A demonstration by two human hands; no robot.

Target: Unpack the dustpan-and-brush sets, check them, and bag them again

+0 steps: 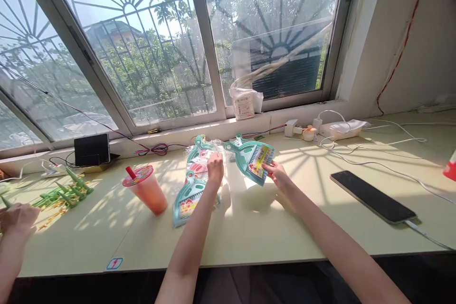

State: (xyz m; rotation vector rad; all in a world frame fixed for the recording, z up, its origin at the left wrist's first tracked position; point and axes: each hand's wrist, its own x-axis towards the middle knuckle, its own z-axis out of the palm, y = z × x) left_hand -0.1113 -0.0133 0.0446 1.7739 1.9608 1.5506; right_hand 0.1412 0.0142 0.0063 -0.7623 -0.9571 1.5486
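Observation:
My right hand (276,174) grips the lower edge of a teal mini dustpan and brush set (252,160), tilted above the table. The set carries a yellow printed label over blue bristles. My left hand (215,168) is closed, knuckles up, over a pile of similar sets; what its fingers hold is hidden, though clear plastic shows around them. Nearest me in the pile lies a teal dustpan set (189,199), partly covered by my left forearm. Behind it is a wrapped set (196,154) with pink parts. Another teal set (238,141) lies behind the one in my right hand.
A pink drink cup (149,194) with a red straw stands left of the pile. Further left, another person's hand (17,218) is beside green plant-like stems (71,190). A charging phone (372,197) and white cables (388,164) lie right. Windows (160,57) rise behind.

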